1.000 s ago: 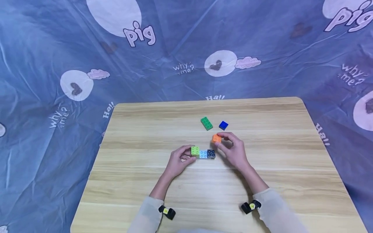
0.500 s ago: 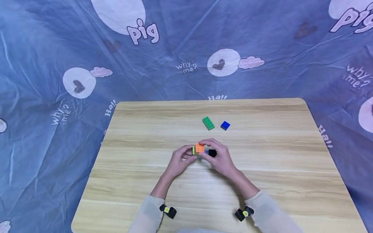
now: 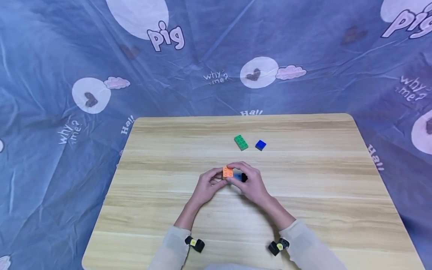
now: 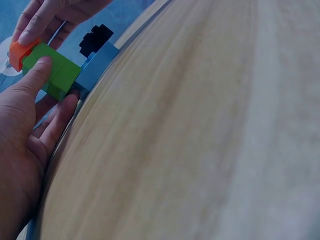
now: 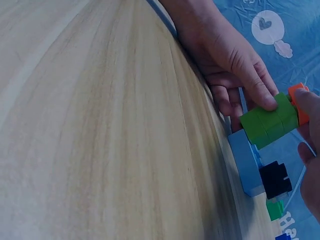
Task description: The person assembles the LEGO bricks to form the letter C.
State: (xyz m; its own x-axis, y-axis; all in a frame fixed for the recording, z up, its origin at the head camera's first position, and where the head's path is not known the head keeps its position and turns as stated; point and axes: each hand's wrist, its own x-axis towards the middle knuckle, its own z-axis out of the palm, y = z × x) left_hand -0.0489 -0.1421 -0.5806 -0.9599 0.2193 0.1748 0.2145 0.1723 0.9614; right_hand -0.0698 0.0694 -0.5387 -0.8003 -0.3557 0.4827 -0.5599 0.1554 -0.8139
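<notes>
My left hand [image 3: 206, 188] grips a stack of lime-green toy building bricks [image 4: 55, 72], thumb on the near side and fingers behind. The stack stands on one end of a light blue brick [image 5: 245, 162], low on the tabletop. A black brick [image 5: 275, 179] sits on that blue brick's other end. With thumb and fingertips, my right hand [image 3: 254, 184] pinches an orange four-stud brick [image 3: 227, 172] right at the top of the lime-green stack. In the right wrist view a narrow bit of lime-green stud shows below the orange brick, which looks slightly tilted.
Farther back on the wooden table [image 3: 168, 150] lie a green eight-stud brick [image 3: 241, 142] and a small dark blue brick [image 3: 260, 145]. A patterned blue cloth [image 3: 189, 93] hangs behind the table's rear edge. Both wrists wear small black cameras.
My right hand has carried the orange brick leftward, from beyond the black brick to the top of the lime-green stack. My left hand keeps its grip in about the same place.
</notes>
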